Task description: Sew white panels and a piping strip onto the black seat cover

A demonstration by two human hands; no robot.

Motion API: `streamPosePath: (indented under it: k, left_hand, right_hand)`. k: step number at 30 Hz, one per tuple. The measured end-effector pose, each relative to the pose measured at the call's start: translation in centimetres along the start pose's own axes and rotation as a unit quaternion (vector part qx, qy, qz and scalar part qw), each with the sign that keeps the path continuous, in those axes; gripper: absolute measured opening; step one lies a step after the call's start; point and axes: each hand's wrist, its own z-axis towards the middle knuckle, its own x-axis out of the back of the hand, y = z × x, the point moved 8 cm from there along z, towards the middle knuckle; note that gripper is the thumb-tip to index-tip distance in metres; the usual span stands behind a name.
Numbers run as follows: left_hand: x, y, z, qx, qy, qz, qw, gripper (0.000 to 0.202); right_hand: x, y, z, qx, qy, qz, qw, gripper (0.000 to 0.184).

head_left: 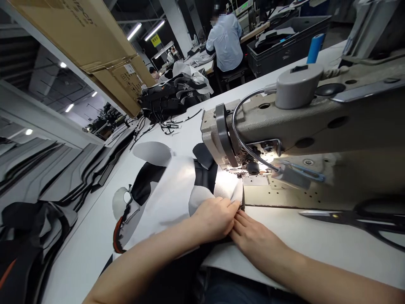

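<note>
Garment or upholstery sewing factory. Industrial sewing machine (303, 122) on long white surface (95, 236); cut fabric stacks (172, 97) behind machine, cardboard boxes (95, 46) above them, seated worker (226, 40) at bench beyond machine, scissors (357, 219) before it.
</note>
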Motion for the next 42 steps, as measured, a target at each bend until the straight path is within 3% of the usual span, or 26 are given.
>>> streamPosePath:
  k: [2,4,7,9,11,14,19,23,28,37,42]
  left_hand:
    - [-0.3,-0.8,-0.2,0.02,0.008,-0.038,0.999,0.04]
    - [0.1,-2.3,-0.4,0.052,0.012,-0.088,0.995,0.036]
    - [2.0,-5.0,-0.5,0.114,0.045,-0.134,0.983,0.019]
    - [3.2,-6.1,-0.4,0.145,0.06,-0.112,0.981,0.019]
    - [3.3,-5.4,0.1,0.121,0.036,-0.071,0.989,0.021]
    - [1.6,-2.7,0.8,0.041,-0.03,-0.02,0.999,0.02]
    - [-0.2,-1.4,0.3,0.002,-0.041,0.01,0.999,0.025]
    - [-0.5,-1.8,0.4,0.017,-0.03,-0.036,0.999,0.032]
    - [-1.4,-1.9,1.5,0.057,-0.039,-0.043,0.997,0.029]
    - [-0.4,-3.5,4.0,0.099,0.02,-0.016,0.995,0.018]
    - [1.1,-4.1,4.0,0.056,0.103,-0.067,0.991,0.023]
  right_hand:
    - [1.1,0.9,-1.1,-0.008,0.033,0.045,0.998,0.036]
    - [1.8,1.4,-1.1,-0.005,0.042,0.044,0.998,0.038]
    - [1.1,1.6,0.9,-0.008,-0.002,-0.016,1.0,0.031]
    - [-0.3,1.7,2.5,-0.019,-0.042,-0.027,0.999,0.024]
    - [-1.5,1.5,3.4,-0.011,-0.053,-0.013,0.998,0.02]
    - [-2.3,0.9,2.9,0.016,-0.04,0.002,0.999,0.02]
    - [-0.1,0.0,0.5,0.004,0.009,-0.075,0.997,0.035]
    - [1.4,-0.8,-0.2,-0.009,0.038,-0.083,0.996,0.037]
    - [1.3,-0.5,-0.6,-0.02,0.04,-0.07,0.997,0.039]
    - [0.8,3.3,0.2,0.001,0.022,-0.065,0.998,0.04]
    - [0.6,4.6,0.3,0.007,0.011,-0.072,0.997,0.042]
